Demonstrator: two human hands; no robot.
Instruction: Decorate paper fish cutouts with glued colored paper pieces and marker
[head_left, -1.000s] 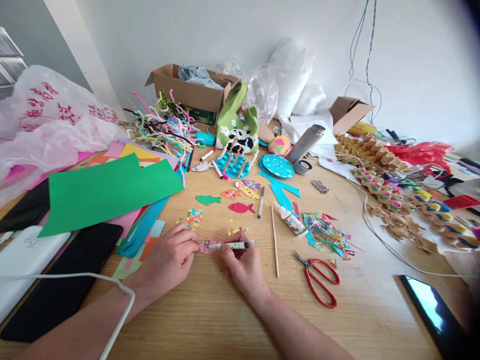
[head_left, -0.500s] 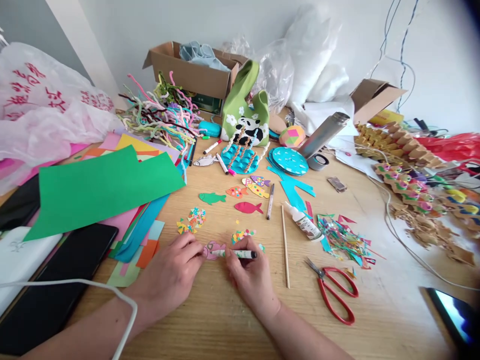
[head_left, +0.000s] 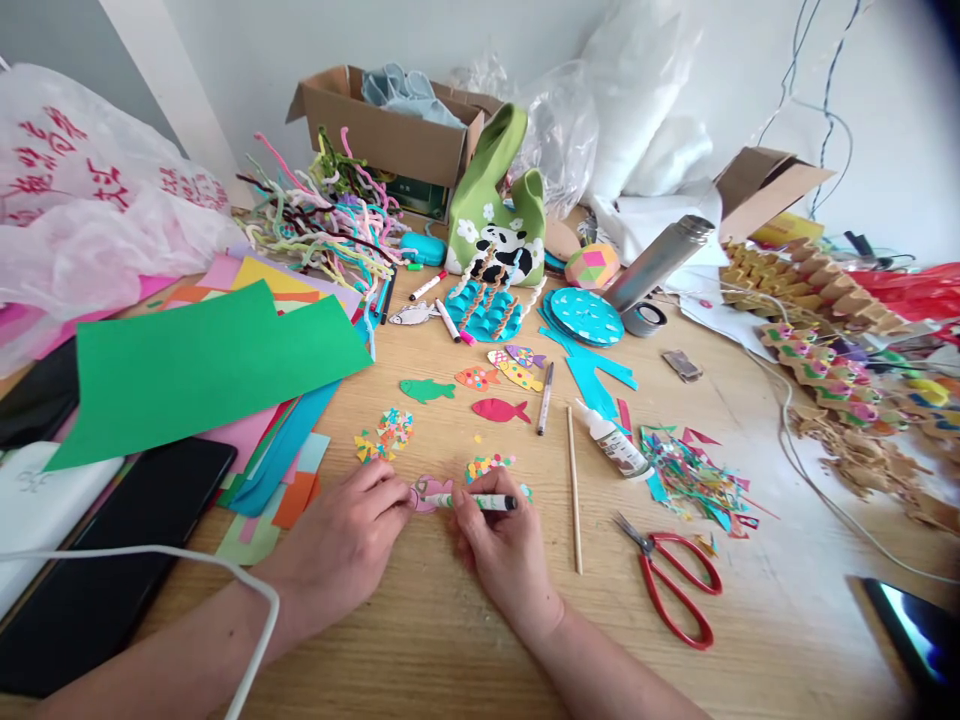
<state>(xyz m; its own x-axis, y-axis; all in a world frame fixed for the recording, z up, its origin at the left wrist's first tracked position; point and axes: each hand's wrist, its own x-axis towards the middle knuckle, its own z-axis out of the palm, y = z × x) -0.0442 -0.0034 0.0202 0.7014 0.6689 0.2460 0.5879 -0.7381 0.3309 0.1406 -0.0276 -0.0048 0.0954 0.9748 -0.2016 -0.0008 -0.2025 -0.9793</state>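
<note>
A small pink paper fish [head_left: 430, 487] lies flat on the table with dark lines drawn on it. My left hand [head_left: 358, 520] has its fingers closed at the fish's left end, pressing it down. In my right hand [head_left: 499, 545] is a white marker with a black end [head_left: 486, 502], gripped like a pen with its tip pointing left over the fish. Part of the fish is hidden by the marker and fingers. Just beyond lie cut paper fish, among them a green fish [head_left: 427, 391] and a red fish [head_left: 501, 410]. Paper confetti [head_left: 394, 426] sits past my left hand.
Right of my hands are a wooden stick [head_left: 574, 490], a glue bottle [head_left: 616, 446], red-handled scissors [head_left: 679, 580] and paper scraps [head_left: 697, 475]. Green paper [head_left: 217, 375] covers coloured sheets at left. A white cable [head_left: 266, 600] crosses above my left forearm.
The view has shifted slightly, so things at the right appear farther right. Both hands keep their hold, and the marker has moved only a little over the fish.
</note>
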